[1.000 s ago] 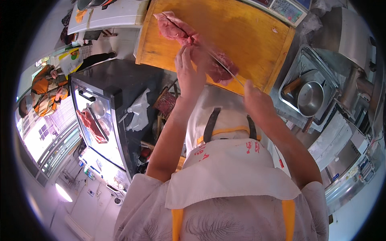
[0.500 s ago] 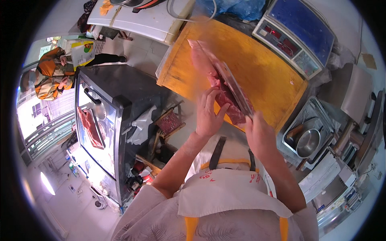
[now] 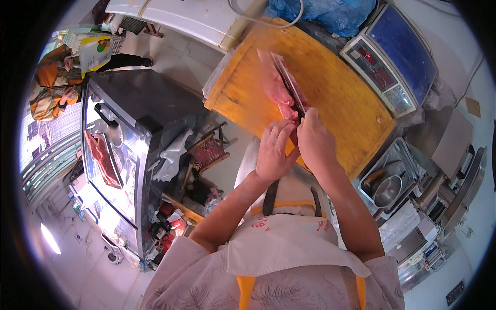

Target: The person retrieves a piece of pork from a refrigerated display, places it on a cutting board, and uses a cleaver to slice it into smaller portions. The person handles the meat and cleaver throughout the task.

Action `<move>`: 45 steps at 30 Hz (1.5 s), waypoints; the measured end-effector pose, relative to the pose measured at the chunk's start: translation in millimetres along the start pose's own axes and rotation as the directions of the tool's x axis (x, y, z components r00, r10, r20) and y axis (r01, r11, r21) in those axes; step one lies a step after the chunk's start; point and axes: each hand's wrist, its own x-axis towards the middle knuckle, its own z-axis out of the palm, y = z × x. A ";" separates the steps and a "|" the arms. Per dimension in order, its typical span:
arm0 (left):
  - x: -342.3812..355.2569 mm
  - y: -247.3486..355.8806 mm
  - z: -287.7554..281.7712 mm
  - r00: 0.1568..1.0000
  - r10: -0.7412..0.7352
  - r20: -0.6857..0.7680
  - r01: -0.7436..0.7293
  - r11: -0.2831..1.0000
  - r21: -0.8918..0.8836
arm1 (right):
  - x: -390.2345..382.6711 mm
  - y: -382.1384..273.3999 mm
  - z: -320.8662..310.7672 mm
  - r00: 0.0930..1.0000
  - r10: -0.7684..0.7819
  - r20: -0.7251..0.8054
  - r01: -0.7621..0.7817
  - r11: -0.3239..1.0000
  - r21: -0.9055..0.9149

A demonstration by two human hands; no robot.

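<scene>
A long strip of raw pink-red meat (image 3: 274, 85) lies over the wooden cutting board (image 3: 341, 98), its near end hidden by my hands. My left hand (image 3: 276, 147) is closed on that near end, thumb and fingers pressing it. A knife (image 3: 292, 89) runs lengthwise along the meat, its blade pointing away from me and sunk along the right side of the strip. My right hand (image 3: 316, 138) grips the knife's handle, close beside my left hand. Fingers of my right hand cover most of the handle.
A scale (image 3: 387, 59) stands at the board's far right, near a blue plastic bag (image 3: 330, 13). Right of the board sits a metal tray (image 3: 369, 188) holding a steel bowl (image 3: 387, 191). On the left are a glass-fronted cabinet (image 3: 155, 98), a small stool (image 3: 209, 152) and another person (image 3: 54, 85).
My right hand has pushed the knife away from me and slightly left, coming up beside my left hand. My left hand stays on the meat's near end. The view has shifted slightly.
</scene>
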 end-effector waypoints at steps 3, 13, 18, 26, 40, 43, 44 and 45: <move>-4.8 1.2 -5.5 1.000 0.013 0.020 -0.013 1.000 0.002 | 7.5 -15.9 -6.6 0.999 0.005 0.038 -0.003 0.999 -0.037; -12.6 17.6 3.7 1.000 -0.028 -0.006 0.028 0.999 0.016 | -2.9 -0.1 -25.4 0.994 -0.031 0.104 0.023 0.997 0.080; -12.6 32.2 15.8 0.994 -0.043 -0.104 0.041 0.999 -0.021 | 0.7 15.1 -15.5 1.000 -0.016 0.011 0.016 1.000 -0.011; -48.7 32.6 23.0 0.989 -0.104 -0.107 0.105 0.994 0.011 | -9.5 56.1 -0.3 0.969 -0.204 -0.140 0.195 0.978 -0.077; -30.0 29.5 24.4 0.932 -0.355 -0.080 0.350 0.934 -0.071 | -9.2 54.1 26.8 0.983 -0.172 -0.061 0.172 0.985 -0.011; -10.2 33.1 31.7 0.885 -0.441 -0.150 0.446 0.895 -0.002 | -2.0 57.9 -0.7 0.994 -0.101 0.046 0.101 0.995 0.005; -9.1 29.6 36.5 0.876 -0.444 -0.189 0.453 0.891 0.010 | -0.8 60.8 -4.9 0.993 -0.097 0.071 0.098 0.995 -0.013; -8.4 27.0 39.7 0.866 -0.445 -0.228 0.462 0.887 0.023 | 0.0 63.7 -7.9 0.991 -0.092 0.096 0.095 0.995 -0.032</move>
